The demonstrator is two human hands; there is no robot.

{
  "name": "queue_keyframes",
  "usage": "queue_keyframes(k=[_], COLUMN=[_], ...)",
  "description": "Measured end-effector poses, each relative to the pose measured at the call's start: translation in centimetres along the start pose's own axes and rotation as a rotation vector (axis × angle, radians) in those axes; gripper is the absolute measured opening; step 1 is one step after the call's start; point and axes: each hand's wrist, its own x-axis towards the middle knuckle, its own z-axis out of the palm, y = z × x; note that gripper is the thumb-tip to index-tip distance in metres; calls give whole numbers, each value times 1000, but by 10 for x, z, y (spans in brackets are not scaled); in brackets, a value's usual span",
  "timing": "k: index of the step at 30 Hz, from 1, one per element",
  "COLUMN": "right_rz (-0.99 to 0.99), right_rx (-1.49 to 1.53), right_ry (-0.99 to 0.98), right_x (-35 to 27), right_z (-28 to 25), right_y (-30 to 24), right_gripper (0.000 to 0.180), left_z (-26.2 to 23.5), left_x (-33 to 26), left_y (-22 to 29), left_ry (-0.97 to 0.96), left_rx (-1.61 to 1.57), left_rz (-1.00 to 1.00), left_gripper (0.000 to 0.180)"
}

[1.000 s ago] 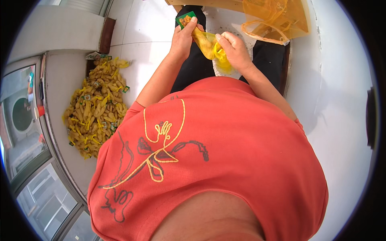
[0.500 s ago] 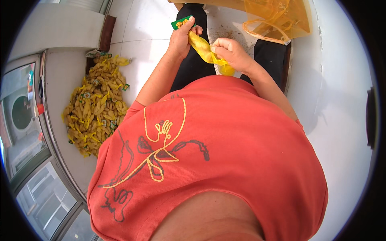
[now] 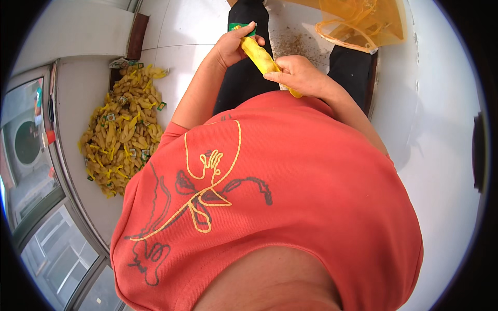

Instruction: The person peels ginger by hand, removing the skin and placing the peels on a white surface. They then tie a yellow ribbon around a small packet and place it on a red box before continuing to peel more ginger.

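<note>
A narrow yellow mesh bag (image 3: pixel 258 56) with pale, lumpy contents slants between my two hands above my lap. My left hand (image 3: pixel 232 46) grips its upper end, the thumb lying along a green label (image 3: pixel 241 28) there. Lower down, my right hand (image 3: pixel 303 76) is closed on the bag with the thumb over it, and a loose yellow tail (image 3: pixel 295 93) hangs out below. What the bag contains is too covered by the mesh to name. My right fingertips are partly hidden behind it.
On the floor to my left lies a heap of similar filled yellow mesh bags (image 3: pixel 124 127), several with green labels, beside a glazed door frame (image 3: pixel 70 186). An orange mesh sack (image 3: pixel 363 20) hangs at the upper right. Brown crumbs (image 3: pixel 295 41) litter the floor between my legs.
My right hand has shifted its grip, its thumb now stretched along the bag. The lower part of the bag looks straighter and fuller, with less loose mesh showing. My left hand keeps its hold.
</note>
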Motion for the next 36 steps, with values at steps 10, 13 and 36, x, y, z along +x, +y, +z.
queue_keyframes(k=[10,13,36], right_rz=[-70,-86,-7], right_rx=[321,369,726], right_ry=[21,13,265], right_x=[-3,-6,5], right_z=[2,4,-12], right_y=[15,12,-6], right_gripper=[42,41,15], left_z=[-2,-12,46], left_x=[7,12,-6], left_y=[-12,-10,2], left_ry=[100,-199,-80], left_rx=[-152,-247,-276], left_rz=[304,239,253], left_gripper=[33,35,33])
